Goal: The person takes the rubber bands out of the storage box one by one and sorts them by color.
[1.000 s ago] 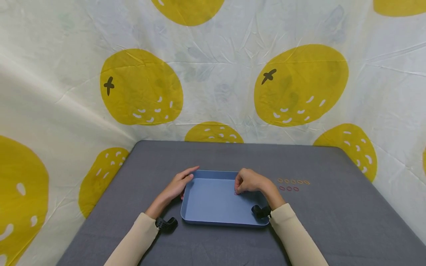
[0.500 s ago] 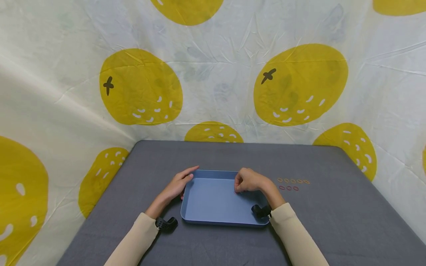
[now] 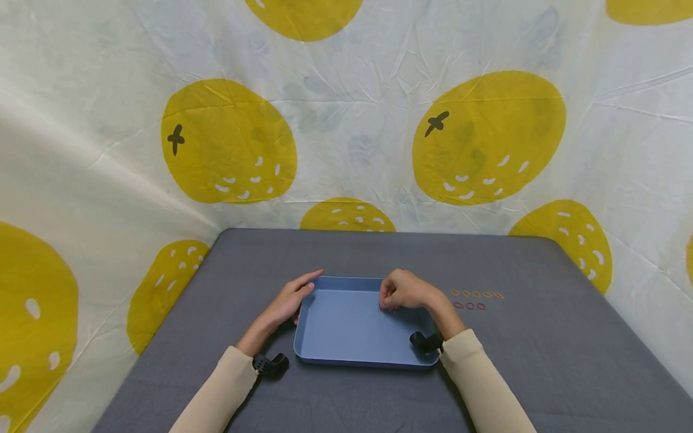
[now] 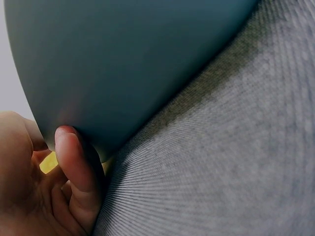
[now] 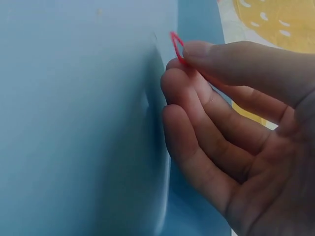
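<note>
Over the right part of the blue tray [image 3: 341,325], my right hand [image 3: 406,291] pinches a small red rubber band [image 5: 176,46]. The right wrist view shows the loop sticking out between thumb and fingertips, above the tray floor. At the tray's far left corner, my left hand [image 3: 289,302] holds the side, thumb at the rim and index finger stretched past the corner. A bent finger [image 4: 74,157] touches the tray's outer wall in the left wrist view. On the cloth right of the tray lie a row of several orange rubber bands [image 3: 476,294] and three red rubber bands [image 3: 470,306].
A grey cloth [image 3: 541,361] covers the table under the tray. Behind it and at the left hangs a white curtain [image 3: 352,150] printed with large yellow fruit. Both wrists carry black cameras, the right camera [image 3: 425,342] hanging over the tray's near right part.
My right hand has risen slightly and shifted a little left, still pinching the red rubber band. My left hand, the tray and the rows of rubber bands keep their places.
</note>
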A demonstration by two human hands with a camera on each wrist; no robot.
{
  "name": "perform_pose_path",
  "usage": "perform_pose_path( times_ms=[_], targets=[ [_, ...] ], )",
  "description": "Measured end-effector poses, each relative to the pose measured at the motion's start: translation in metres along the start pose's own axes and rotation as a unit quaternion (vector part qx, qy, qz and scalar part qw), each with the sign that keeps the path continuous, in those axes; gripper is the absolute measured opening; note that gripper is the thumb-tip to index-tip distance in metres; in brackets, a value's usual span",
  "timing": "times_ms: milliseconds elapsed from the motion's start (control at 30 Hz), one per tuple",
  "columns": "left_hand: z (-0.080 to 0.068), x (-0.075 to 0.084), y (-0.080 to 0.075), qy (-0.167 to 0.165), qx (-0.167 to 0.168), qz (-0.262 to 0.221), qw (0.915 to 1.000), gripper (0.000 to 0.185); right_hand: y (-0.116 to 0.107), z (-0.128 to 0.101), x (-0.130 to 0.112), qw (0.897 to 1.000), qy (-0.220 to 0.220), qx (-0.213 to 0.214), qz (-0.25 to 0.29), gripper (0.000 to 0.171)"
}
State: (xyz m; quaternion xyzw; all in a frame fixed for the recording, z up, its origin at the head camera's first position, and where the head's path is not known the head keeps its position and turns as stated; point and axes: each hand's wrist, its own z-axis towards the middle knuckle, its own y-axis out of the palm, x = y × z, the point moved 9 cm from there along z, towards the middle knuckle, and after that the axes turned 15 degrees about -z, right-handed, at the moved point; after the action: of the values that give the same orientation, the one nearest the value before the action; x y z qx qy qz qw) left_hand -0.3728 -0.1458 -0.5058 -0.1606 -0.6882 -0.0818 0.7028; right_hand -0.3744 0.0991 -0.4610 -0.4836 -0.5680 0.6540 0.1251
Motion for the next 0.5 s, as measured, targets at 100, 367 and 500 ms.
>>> perform_pose_path(
  times_ms=[100,367,500],
  targets=[
    [0.000,0.000,0.000,0.000,0.001,0.000,1.0000,0.044,0.000,0.000,0.000,1.000,-0.011,-0.004,0.009,0.007],
    [0.001,-0.002,0.000,0.002,-0.002,-0.002,1.0000,0.045,-0.005,-0.001,-0.002,0.999,-0.031,0.000,0.019,0.005],
    [0.001,-0.003,0.001,-0.006,0.005,-0.001,1.0000,0.045,-0.010,-0.004,-0.001,1.000,-0.021,0.008,0.016,0.005]
  ],
)
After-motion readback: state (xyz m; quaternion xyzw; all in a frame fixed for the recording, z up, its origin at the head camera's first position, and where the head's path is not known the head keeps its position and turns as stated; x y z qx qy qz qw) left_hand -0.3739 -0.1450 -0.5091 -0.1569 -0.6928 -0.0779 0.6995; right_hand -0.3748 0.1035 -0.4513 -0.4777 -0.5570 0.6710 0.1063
